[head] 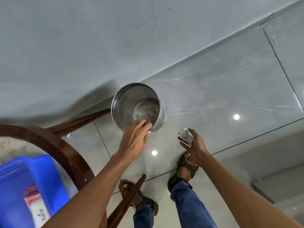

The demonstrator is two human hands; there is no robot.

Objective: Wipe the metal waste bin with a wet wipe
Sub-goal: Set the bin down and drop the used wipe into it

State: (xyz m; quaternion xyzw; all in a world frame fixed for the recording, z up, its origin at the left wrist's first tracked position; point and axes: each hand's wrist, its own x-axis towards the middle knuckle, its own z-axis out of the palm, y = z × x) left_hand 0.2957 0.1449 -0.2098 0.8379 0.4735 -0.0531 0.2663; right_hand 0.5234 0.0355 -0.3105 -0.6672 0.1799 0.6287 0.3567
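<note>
Nearest to you, at lower left, a blue plastic tub sits on the round wooden-rimmed table. Inside it lies a pink-and-white packet with the word "kara" readable on its label. Your left forearm passes over the table's rim and just beside the tub, so the table edge sits between your body and the floor ahead. Two dark wooden table legs slant outward, one crossing in front of your left sandal, the other reaching toward the bin.

Below you, both feet stand on the glossy grey floor tiles, in brown strap sandals with blue jeans above; the right sandal is partly hidden behind your right hand.

Your right hand is curled loosely around a crumpled white wet wipe, held in the air just right of the bin and not touching it. Your left hand grips the near rim of the metal waste bin, fingers hooked inside and thumb outside.

The bin is perforated steel, tipped toward you so its open mouth and scuffed bottom face up. It rests on the tiles near the grey wall, which shows a thin crack. Two ceiling lights reflect off the floor.
</note>
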